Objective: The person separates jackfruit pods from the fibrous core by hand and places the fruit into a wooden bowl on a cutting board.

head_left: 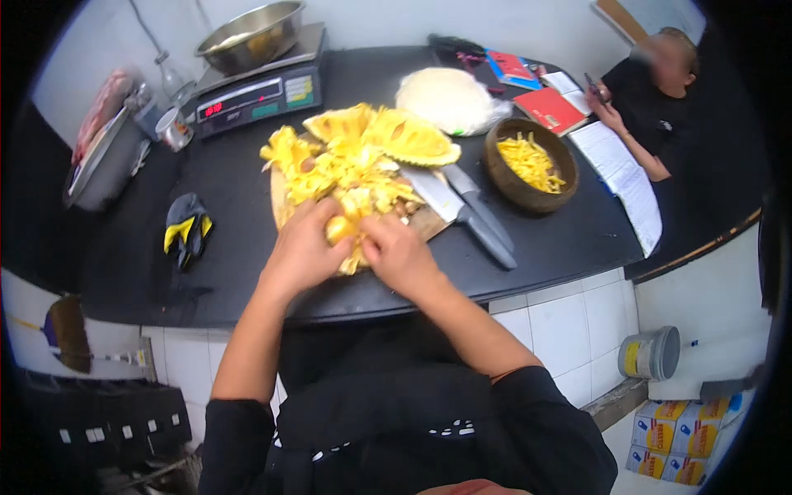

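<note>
My left hand (309, 241) is closed around a yellow jackfruit pod (340, 229). Close beside it, my right hand (396, 250) pinches at yellow fruit flesh with bent fingers; its exact hold is partly hidden. Both hands are at the near edge of a wooden cutting board (433, 223) heaped with torn jackfruit flesh (346, 176). Cut jackfruit pieces with rind (413, 137) lie at the back of the heap. To the right, two knives with grey handles (486, 235) rest with their blades towards the board. Yellow strips (529, 162) fill part of a brown bowl (495, 164).
A digital scale (257, 102) bearing a steel bowl (272, 40) stands at the back left. Grey-yellow gloves (187, 229) and a cup (174, 130) lie left. Behind are a wrapped white round item (444, 99) and a red notebook (549, 111). A person (649, 111) sits at right.
</note>
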A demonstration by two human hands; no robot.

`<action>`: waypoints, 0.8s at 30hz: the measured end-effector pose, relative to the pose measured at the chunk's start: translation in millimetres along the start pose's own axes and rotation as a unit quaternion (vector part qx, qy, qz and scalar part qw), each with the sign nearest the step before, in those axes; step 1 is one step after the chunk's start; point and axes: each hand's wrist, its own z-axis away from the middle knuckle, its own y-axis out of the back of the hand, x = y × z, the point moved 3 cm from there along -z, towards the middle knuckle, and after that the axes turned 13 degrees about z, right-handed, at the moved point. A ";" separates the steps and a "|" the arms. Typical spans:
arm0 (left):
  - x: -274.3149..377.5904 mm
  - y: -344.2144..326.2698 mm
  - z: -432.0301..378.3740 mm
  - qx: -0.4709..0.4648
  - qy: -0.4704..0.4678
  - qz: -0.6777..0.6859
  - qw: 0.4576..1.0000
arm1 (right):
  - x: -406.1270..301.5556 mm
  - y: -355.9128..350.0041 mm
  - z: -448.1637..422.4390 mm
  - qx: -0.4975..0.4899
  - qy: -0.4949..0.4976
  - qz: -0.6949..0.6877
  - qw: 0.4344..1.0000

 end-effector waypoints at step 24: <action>-55.1 -13.6 2.2 0.013 0.181 0.199 0.963 | 3.8 3.2 0.4 -0.028 -0.051 -0.077 0.995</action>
